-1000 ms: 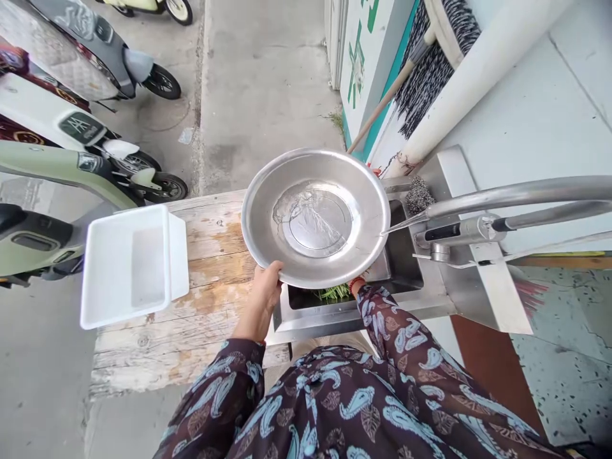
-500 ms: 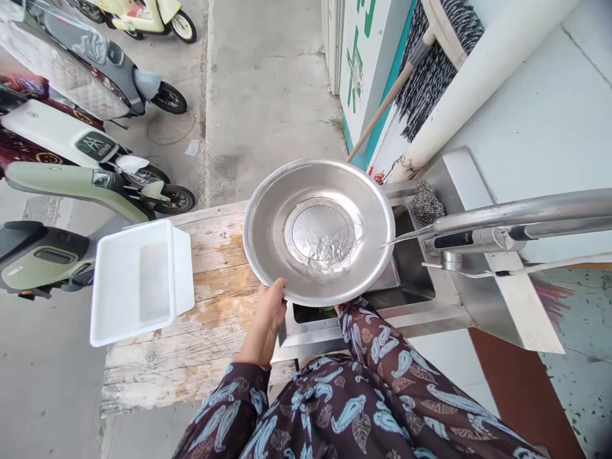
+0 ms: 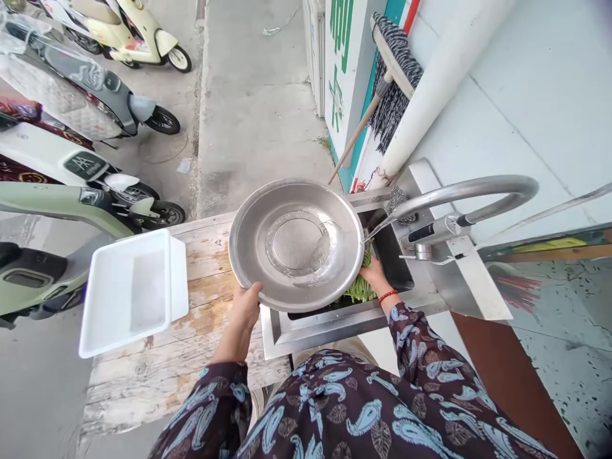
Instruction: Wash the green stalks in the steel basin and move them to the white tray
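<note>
A wide metal basin with a little clear water in it sits over the left part of the sink, covering much of it. My left hand is closed on the basin's near-left rim, thumb on top. Beneath the basin's right edge, my right hand is down in the sink, gripping long green stem vegetables; its fingertips are partly hidden. From the curved faucet a thin stream of water runs to the basin's right rim.
On the worn wooden board at left stands a white plastic tub. A steel wool scrubber lies at the sink's back corner. A mop leans by a white pipe. Several parked scooters stand beyond the board.
The right hand has come into sight from under the basin, with green stems at it. The basin has shifted left off the sink somewhat, and the water stream now meets its rim.
</note>
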`<act>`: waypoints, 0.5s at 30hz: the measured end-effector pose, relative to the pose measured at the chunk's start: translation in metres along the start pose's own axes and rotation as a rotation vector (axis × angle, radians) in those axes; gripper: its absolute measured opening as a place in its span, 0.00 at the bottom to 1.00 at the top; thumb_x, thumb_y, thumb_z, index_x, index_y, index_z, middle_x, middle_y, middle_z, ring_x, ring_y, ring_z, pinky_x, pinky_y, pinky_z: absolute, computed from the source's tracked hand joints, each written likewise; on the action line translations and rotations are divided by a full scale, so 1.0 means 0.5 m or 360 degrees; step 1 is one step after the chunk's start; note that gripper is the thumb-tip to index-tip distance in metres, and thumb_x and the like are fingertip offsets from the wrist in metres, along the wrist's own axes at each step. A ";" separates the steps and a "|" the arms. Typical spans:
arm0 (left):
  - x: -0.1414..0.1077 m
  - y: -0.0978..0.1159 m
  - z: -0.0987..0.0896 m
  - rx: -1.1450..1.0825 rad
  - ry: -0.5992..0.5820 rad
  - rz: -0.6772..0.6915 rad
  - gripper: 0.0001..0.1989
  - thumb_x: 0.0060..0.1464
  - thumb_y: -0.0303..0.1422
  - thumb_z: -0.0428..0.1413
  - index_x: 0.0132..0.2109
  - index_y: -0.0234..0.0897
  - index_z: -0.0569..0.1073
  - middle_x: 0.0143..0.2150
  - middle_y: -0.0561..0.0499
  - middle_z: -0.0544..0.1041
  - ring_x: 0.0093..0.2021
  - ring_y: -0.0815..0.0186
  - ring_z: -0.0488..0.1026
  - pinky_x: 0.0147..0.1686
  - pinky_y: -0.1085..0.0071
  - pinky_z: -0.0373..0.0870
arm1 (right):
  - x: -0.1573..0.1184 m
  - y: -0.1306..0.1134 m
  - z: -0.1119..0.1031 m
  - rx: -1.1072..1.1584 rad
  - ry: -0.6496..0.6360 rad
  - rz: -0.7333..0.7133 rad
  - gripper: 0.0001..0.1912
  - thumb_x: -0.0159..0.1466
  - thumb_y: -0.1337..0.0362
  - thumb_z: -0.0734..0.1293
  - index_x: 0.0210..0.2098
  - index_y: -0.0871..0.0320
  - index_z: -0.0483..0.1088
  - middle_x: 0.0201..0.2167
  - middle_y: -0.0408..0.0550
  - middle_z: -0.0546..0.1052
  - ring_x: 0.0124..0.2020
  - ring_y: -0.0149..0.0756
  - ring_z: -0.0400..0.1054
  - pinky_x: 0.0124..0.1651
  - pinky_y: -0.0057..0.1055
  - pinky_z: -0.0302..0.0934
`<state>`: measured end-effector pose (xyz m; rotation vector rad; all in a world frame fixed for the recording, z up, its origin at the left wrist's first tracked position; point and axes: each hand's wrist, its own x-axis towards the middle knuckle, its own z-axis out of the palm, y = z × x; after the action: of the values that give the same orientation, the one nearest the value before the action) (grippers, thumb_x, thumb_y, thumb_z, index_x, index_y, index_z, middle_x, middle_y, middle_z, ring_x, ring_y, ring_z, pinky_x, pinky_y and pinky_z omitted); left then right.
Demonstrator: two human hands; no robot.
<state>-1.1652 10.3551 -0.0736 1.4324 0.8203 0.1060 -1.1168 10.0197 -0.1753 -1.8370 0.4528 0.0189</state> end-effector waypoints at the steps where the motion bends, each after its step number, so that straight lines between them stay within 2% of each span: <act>1: 0.000 0.004 -0.010 0.0024 0.0009 0.0022 0.18 0.27 0.31 0.60 0.33 0.36 0.73 0.25 0.53 0.74 0.27 0.66 0.70 0.28 0.71 0.65 | 0.001 0.004 -0.009 0.0010 0.0027 0.0063 0.26 0.52 0.60 0.77 0.49 0.61 0.76 0.42 0.52 0.81 0.46 0.49 0.75 0.52 0.45 0.69; 4: -0.002 0.014 -0.046 0.0111 0.0037 0.0104 0.18 0.27 0.33 0.60 0.33 0.36 0.73 0.26 0.52 0.75 0.28 0.66 0.70 0.29 0.71 0.65 | -0.011 0.003 -0.035 0.0164 0.0110 0.0156 0.27 0.43 0.64 0.74 0.45 0.59 0.77 0.40 0.51 0.83 0.43 0.47 0.76 0.50 0.43 0.69; 8: -0.002 0.020 -0.085 0.0188 0.0029 0.0135 0.18 0.27 0.33 0.61 0.33 0.36 0.72 0.23 0.55 0.73 0.25 0.67 0.67 0.25 0.72 0.61 | -0.049 -0.032 -0.070 0.0389 0.0188 0.0102 0.25 0.42 0.63 0.73 0.41 0.57 0.77 0.41 0.51 0.83 0.42 0.47 0.76 0.50 0.44 0.69; 12: -0.005 0.024 -0.094 0.0167 0.0048 0.0171 0.19 0.27 0.32 0.61 0.34 0.36 0.73 0.26 0.53 0.75 0.28 0.65 0.69 0.27 0.72 0.63 | -0.105 -0.101 -0.101 0.0621 0.0111 -0.0024 0.26 0.43 0.63 0.75 0.43 0.56 0.75 0.43 0.51 0.83 0.43 0.46 0.76 0.50 0.44 0.69; 15: -0.012 0.023 -0.087 0.0165 0.0002 0.0161 0.18 0.27 0.32 0.61 0.33 0.37 0.73 0.26 0.52 0.75 0.28 0.65 0.69 0.27 0.72 0.63 | -0.154 -0.162 -0.104 0.0793 -0.0017 -0.0058 0.25 0.46 0.62 0.76 0.44 0.55 0.75 0.46 0.50 0.82 0.44 0.47 0.77 0.50 0.44 0.71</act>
<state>-1.1892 10.3901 -0.0570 1.5719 0.7634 0.1435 -1.1738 10.0140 -0.0662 -1.3539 0.3760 -0.1009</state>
